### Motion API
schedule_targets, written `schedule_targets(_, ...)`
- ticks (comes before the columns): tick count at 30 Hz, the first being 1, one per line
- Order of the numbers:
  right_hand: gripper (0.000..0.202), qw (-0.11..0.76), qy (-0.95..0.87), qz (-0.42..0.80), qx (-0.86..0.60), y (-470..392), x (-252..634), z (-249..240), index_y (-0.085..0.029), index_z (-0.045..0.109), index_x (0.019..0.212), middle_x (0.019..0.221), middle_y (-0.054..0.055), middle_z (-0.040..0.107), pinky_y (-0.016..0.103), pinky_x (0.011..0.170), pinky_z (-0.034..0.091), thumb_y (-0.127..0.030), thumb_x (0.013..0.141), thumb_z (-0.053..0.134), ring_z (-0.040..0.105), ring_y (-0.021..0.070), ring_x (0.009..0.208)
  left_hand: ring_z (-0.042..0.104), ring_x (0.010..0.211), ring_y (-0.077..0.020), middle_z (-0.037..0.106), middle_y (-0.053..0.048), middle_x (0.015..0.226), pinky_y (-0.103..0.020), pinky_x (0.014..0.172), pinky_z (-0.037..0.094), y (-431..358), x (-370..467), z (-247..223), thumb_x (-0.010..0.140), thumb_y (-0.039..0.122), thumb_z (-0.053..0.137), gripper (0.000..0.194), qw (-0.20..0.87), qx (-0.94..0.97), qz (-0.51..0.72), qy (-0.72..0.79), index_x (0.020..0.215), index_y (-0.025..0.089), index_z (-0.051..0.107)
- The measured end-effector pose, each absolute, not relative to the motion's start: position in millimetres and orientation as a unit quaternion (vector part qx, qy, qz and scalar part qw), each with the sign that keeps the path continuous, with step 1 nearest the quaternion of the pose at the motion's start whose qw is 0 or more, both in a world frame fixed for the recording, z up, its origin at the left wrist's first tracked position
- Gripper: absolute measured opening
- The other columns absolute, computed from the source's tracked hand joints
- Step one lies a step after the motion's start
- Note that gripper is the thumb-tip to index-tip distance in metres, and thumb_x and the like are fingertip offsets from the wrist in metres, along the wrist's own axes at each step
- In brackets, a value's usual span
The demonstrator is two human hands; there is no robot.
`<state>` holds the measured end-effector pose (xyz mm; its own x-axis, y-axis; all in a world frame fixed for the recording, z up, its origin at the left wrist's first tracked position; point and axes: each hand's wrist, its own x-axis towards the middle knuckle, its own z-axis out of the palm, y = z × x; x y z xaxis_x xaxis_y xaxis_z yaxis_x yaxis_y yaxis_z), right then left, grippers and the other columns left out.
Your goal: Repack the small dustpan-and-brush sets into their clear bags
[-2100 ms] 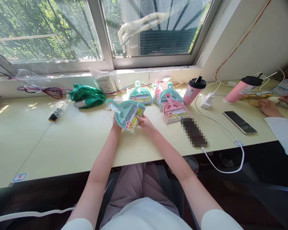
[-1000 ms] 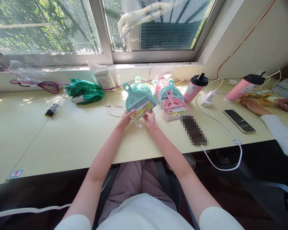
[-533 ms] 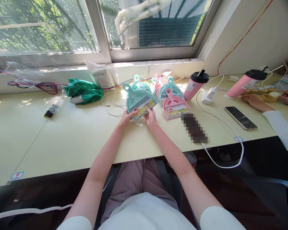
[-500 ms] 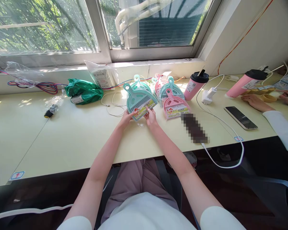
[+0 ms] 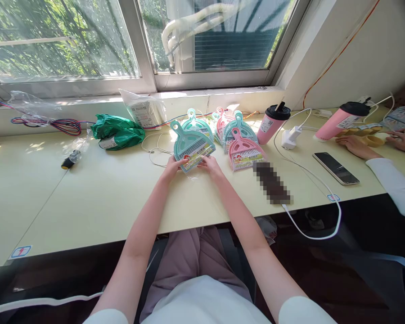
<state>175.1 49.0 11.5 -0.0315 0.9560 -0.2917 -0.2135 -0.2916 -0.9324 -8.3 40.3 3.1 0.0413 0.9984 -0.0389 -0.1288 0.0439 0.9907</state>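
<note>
Window [image 5: 97, 49]: behind the teal dustpan set [image 5: 190, 143], foliage and pale pipes seen through the glass. Worktop [image 5: 87, 193]: pale yellow, beneath and around the set, sun-patched to its far left, cut off by the frame. Teal dustpan set: between the two hands over the worktop, tilted, handle up-left (contact of its lower edge with the surface: cannot tell). Left hand [image 5: 171, 168] grasps its lower left; right hand [image 5: 210, 164] grasps its lower right; fingers partly hidden behind it. Green bag [image 5: 117, 131]: left of the set. Pink cup [image 5: 270, 127]: right of it. Pink dustpan set [image 5: 243, 150]: right of it, overlapping other sets behind. Dark pixelated patch [image 5: 272, 183]: right and nearer the wearer, contents unreadable. Another person's hands [image 5: 353, 146]: far right, one cut off. Label on the held set: yellow-green, large dark characters, too small to read surely. Cup label: code square, print illegible.
</note>
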Motion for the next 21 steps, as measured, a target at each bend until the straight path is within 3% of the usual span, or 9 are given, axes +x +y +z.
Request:
schedule_targets(2, 0.014, 0.43, -0.49, 0.505, -0.566, 46, 183, 17, -0.016, 0.067, 0.097, 0.089, 0.007, 0.075, 0.039, 0.083, 0.061, -0.019, 0.094, 0.053, 0.072, 0.0183, 0.076, 0.071, 0.088, -0.0255, 0.074, -0.01, 0.101, -0.031, 0.068, 0.058, 43, -24, 5, 0.057, 0.032, 0.087, 0.054, 0.545, 0.447, 0.528, 0.473, 0.104, 0.015, 0.066)
schedule_targets(4, 0.026, 0.424, -0.609, 0.327, -0.585, 40, 190, 22, -0.02, 0.07, 0.108, 0.112, 0.009, 0.073, 0.043, 0.097, 0.056, -0.013, 0.094, 0.049, 0.07, 0.0221, 0.101, 0.071, 0.088, -0.0244, 0.075, -0.01, 0.1, -0.031, 0.07, 0.059, 45, -43, 7, 0.056, 0.027, 0.086, 0.052, 0.552, 0.419, 0.54, 0.477, 0.103, 0.014, 0.067)
schedule_targets(6, 0.045, 0.417, -0.699, 0.168, -0.556, 35, 195, 25, -0.026, 0.069, 0.121, 0.139, 0.008, 0.061, 0.048, 0.112, 0.044, -0.002, 0.09, 0.044, 0.053, 0.0246, 0.134, 0.072, 0.088, -0.0241, 0.074, -0.011, 0.1, -0.032, 0.075, 0.06, 45, -59, 9, 0.057, 0.023, 0.085, 0.049, 0.57, 0.405, 0.541, 0.467, 0.102, 0.013, 0.067)
schedule_targets(8, 0.056, 0.4, -0.758, 0.082, -0.508, 31, 197, 27, -0.03, 0.066, 0.127, 0.151, 0.005, 0.05, 0.052, 0.12, 0.032, 0.003, 0.087, 0.045, 0.035, 0.025, 0.148, 0.072, 0.09, -0.0243, 0.074, -0.011, 0.102, -0.034, 0.079, 0.061, 44, -71, 10, 0.059, 0.021, 0.084, 0.046, 0.583, 0.403, 0.538, 0.457, 0.101, 0.014, 0.067)
schedule_targets(10, 0.051, 0.405, -0.781, 0.056, -0.472, 30, 198, 27, -0.031, 0.067, 0.125, 0.151, 0.004, 0.05, 0.054, 0.12, 0.029, 0.0, 0.088, 0.051, 0.032, 0.0259, 0.149, 0.072, 0.092, -0.0254, 0.074, -0.01, 0.102, -0.035, 0.082, 0.061, 41, -77, 10, 0.061, 0.022, 0.083, 0.043, 0.59, 0.403, 0.533, 0.453, 0.101, 0.015, 0.067)
schedule_targets(14, 0.02, 0.469, -0.751, 0.065, -0.46, 30, 200, 28, -0.031, 0.076, 0.096, 0.132, 0.005, 0.061, 0.052, 0.114, 0.035, -0.018, 0.093, 0.061, 0.045, 0.0281, 0.136, 0.072, 0.097, -0.0294, 0.075, -0.01, 0.1, -0.039, 0.085, 0.062, 40, -78, 8, 0.063, 0.023, 0.082, 0.043, 0.605, 0.413, 0.512, 0.448, 0.103, 0.017, 0.068)
schedule_targets(17, 0.011, 0.495, -0.736, 0.088, -0.453, 29, 204, 32, -0.031, 0.077, 0.081, 0.119, 0.004, 0.064, 0.05, 0.111, 0.037, -0.026, 0.089, 0.071, 0.05, 0.0283, 0.125, 0.073, 0.095, -0.0288, 0.075, -0.011, 0.102, -0.037, 0.082, 0.063, 40, -76, 7, 0.063, 0.023, 0.084, 0.046, 0.626, 0.418, 0.479, 0.451, 0.105, 0.017, 0.067)
schedule_targets(21, 0.006, 0.501, -0.737, 0.136, -0.432, 29, 208, 37, -0.031, 0.078, 0.075, 0.113, 0.004, 0.064, 0.047, 0.108, 0.039, -0.028, 0.08, 0.08, 0.053, 0.0275, 0.117, 0.074, 0.09, -0.0262, 0.075, -0.013, 0.104, -0.032, 0.076, 0.063, 41, -72, 11, 0.063, 0.022, 0.087, 0.051, 0.652, 0.433, 0.411, 0.468, 0.109, 0.016, 0.067)
